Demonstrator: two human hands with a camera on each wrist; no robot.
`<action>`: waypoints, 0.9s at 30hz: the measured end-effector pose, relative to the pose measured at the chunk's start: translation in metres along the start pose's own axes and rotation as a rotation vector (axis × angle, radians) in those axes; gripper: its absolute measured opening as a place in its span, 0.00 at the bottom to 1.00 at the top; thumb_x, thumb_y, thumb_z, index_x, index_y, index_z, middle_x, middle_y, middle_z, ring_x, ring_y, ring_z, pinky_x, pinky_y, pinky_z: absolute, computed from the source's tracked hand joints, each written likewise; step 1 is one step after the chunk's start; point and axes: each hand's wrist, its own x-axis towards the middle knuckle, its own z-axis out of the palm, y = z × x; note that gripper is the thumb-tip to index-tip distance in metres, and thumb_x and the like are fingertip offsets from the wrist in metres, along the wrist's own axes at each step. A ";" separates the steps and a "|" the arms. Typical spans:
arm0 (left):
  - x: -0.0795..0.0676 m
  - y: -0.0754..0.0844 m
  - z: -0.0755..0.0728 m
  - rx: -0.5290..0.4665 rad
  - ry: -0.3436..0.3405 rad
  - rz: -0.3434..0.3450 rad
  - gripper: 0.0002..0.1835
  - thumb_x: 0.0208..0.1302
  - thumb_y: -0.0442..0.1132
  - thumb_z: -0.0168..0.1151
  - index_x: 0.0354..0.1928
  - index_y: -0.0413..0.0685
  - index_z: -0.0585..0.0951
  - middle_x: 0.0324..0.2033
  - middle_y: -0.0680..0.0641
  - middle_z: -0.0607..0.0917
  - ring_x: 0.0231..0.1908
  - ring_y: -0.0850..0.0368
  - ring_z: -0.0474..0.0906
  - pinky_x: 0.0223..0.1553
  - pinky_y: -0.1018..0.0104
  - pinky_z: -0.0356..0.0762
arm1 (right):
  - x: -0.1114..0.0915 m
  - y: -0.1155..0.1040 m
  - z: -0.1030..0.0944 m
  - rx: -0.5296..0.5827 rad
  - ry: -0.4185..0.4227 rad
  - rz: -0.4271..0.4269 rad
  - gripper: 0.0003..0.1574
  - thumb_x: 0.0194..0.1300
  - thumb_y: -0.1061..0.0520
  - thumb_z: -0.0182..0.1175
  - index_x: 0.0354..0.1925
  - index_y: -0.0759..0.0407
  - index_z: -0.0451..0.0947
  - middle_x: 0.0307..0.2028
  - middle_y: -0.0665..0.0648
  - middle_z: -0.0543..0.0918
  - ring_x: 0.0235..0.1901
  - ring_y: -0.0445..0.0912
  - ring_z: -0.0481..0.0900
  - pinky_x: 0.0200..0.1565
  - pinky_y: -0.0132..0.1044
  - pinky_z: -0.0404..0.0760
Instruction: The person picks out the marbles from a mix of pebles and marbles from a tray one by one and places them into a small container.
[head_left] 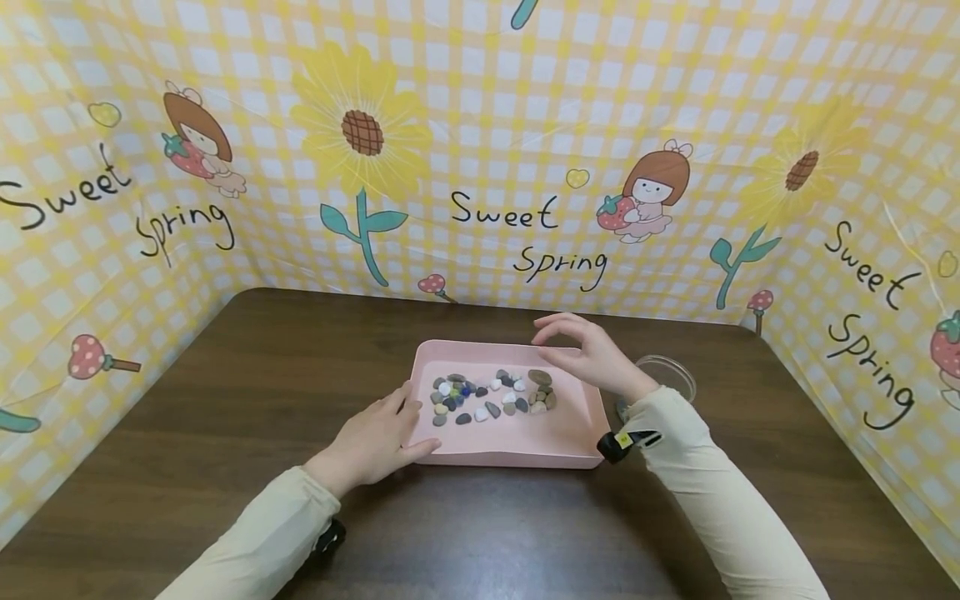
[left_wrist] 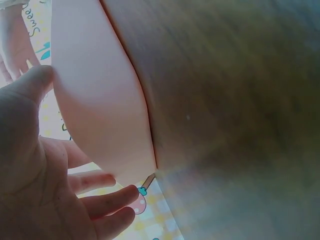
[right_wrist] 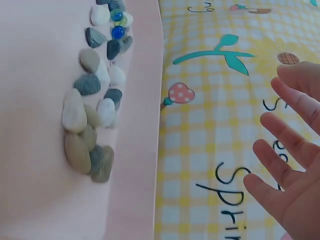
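A shallow pink tray [head_left: 510,447] holds a scatter of grey, white and tan pebbles [head_left: 492,409]. Blue and green glass marbles [right_wrist: 118,32] lie among the stones toward the tray's left part. My left hand [head_left: 375,437] rests at the tray's left rim with its fingers spread; in the left wrist view the thumb touches the upper edge. Above the tray's far right side hovers my right hand [head_left: 592,358], fingers parted and gently bent, holding nothing. Closest to it in the tray is a cluster of tan pebbles [right_wrist: 77,152].
A clear round container [head_left: 677,364] stands right of the tray, partly hidden by the right forearm. The dark wooden table [head_left: 450,533] is bordered at the back and sides by yellow checked cloth [head_left: 487,125] with printed flowers and lettering.
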 end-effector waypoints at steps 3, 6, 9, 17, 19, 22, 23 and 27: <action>0.000 -0.001 0.000 0.003 0.003 0.003 0.39 0.62 0.64 0.50 0.61 0.35 0.71 0.67 0.32 0.61 0.60 0.35 0.69 0.55 0.44 0.72 | 0.008 0.000 0.006 0.022 -0.026 0.001 0.10 0.62 0.58 0.60 0.42 0.62 0.80 0.57 0.61 0.75 0.62 0.55 0.69 0.64 0.53 0.65; 0.001 -0.001 0.001 0.004 0.003 0.002 0.40 0.62 0.64 0.50 0.61 0.35 0.71 0.67 0.32 0.61 0.60 0.35 0.69 0.55 0.45 0.72 | 0.015 0.001 0.011 0.058 -0.054 0.006 0.11 0.63 0.57 0.60 0.42 0.62 0.80 0.56 0.60 0.76 0.62 0.54 0.69 0.65 0.52 0.64; 0.001 -0.001 0.002 0.003 0.001 -0.001 0.40 0.61 0.64 0.50 0.61 0.35 0.71 0.67 0.32 0.61 0.60 0.36 0.69 0.55 0.45 0.72 | 0.023 0.002 0.017 0.109 -0.091 0.016 0.11 0.63 0.57 0.60 0.42 0.63 0.80 0.55 0.60 0.77 0.60 0.54 0.72 0.64 0.52 0.66; 0.002 -0.002 0.004 0.008 0.002 -0.002 0.40 0.61 0.65 0.49 0.61 0.36 0.71 0.67 0.32 0.61 0.60 0.35 0.69 0.55 0.44 0.73 | 0.038 0.004 0.032 0.172 -0.184 0.078 0.15 0.63 0.58 0.59 0.46 0.66 0.79 0.55 0.61 0.78 0.59 0.54 0.72 0.64 0.48 0.67; 0.002 -0.002 0.005 0.002 -0.003 -0.005 0.41 0.61 0.65 0.49 0.61 0.36 0.71 0.67 0.32 0.61 0.60 0.35 0.69 0.55 0.44 0.72 | 0.041 0.004 0.035 0.167 -0.195 0.074 0.15 0.63 0.58 0.59 0.46 0.65 0.79 0.55 0.61 0.78 0.60 0.54 0.72 0.65 0.47 0.66; 0.003 -0.002 0.005 -0.003 -0.010 -0.008 0.41 0.61 0.65 0.49 0.61 0.36 0.70 0.67 0.32 0.61 0.60 0.34 0.68 0.56 0.43 0.72 | 0.046 0.005 0.039 0.172 -0.211 0.059 0.15 0.63 0.59 0.59 0.46 0.65 0.79 0.55 0.63 0.77 0.60 0.54 0.72 0.65 0.47 0.66; 0.003 -0.001 0.005 -0.007 -0.013 -0.011 0.41 0.61 0.66 0.49 0.62 0.36 0.70 0.68 0.32 0.61 0.61 0.34 0.68 0.56 0.43 0.71 | 0.047 0.006 0.041 0.175 -0.219 0.052 0.15 0.63 0.60 0.59 0.46 0.66 0.78 0.55 0.64 0.77 0.60 0.55 0.71 0.65 0.47 0.66; 0.002 -0.001 0.003 -0.005 -0.017 -0.010 0.41 0.62 0.65 0.49 0.62 0.35 0.70 0.68 0.32 0.60 0.61 0.35 0.68 0.56 0.44 0.71 | 0.052 0.008 0.046 0.174 -0.246 0.040 0.15 0.62 0.60 0.59 0.46 0.67 0.78 0.55 0.65 0.77 0.59 0.55 0.71 0.65 0.49 0.66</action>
